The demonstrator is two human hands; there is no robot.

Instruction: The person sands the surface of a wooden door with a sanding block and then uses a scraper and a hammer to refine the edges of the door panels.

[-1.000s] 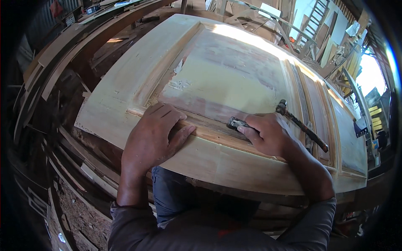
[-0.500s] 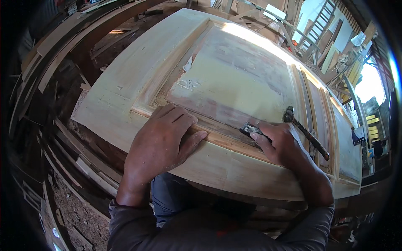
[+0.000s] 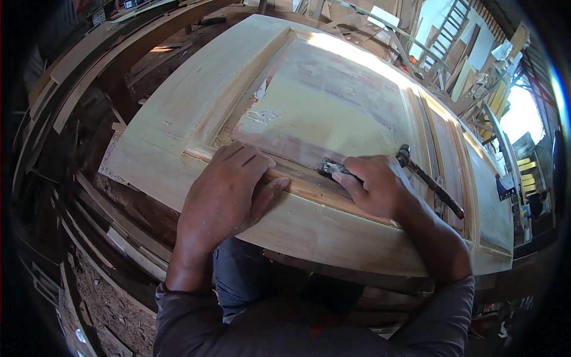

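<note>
A pale wooden panelled door (image 3: 285,229) lies flat before me, its recessed panel (image 3: 315,113) smeared with cream filler. My left hand (image 3: 223,190) rests over the near moulding, fingers lightly bent and thumb apart, holding nothing. My right hand (image 3: 377,184) is closed around a small dark flat tool with whitish smears (image 3: 328,168); its exact kind is unclear. The tool's end touches the inner side of the near moulding (image 3: 303,189). Just right of that hand, a hammer (image 3: 433,183) lies across the panel and its right moulding.
Long boards and timber frames (image 3: 83,65) stand to the left, above a floor strewn with shavings (image 3: 113,303). Behind the door are stacked boards and a ladder (image 3: 446,33). At the door's far right end sits a small dark-blue box (image 3: 505,187).
My right hand has slid left along the near moulding with the dark tool, closer to my left hand. The left hand stays nearly in place.
</note>
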